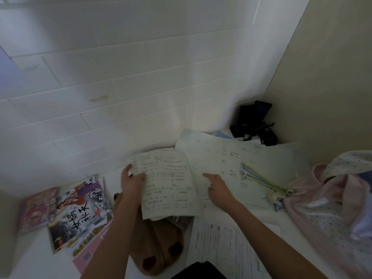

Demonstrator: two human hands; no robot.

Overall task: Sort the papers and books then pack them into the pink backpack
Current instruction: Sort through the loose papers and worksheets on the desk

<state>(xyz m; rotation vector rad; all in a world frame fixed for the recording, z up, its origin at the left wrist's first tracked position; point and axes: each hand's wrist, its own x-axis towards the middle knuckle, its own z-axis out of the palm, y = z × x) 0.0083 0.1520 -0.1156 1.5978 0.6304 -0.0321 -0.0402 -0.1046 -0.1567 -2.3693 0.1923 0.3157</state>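
At the left edge of the tabletop (34,256) lies a pink book (35,211), and just beside it a stack of picture books (80,212) with a pink one at the bottom. Next comes a brown plush toy (159,246) near the front edge. Above it the left hand (131,181) grips the left side of a sheaf of written papers (169,182), thumb on top. The right hand (218,187) rests on a large sheet (251,158) with its fingers straight. On this sheet lie pastel pens (259,179). At the right edge the pink backpack (326,208) stands open. Printed sheets (223,246) lie at the front.
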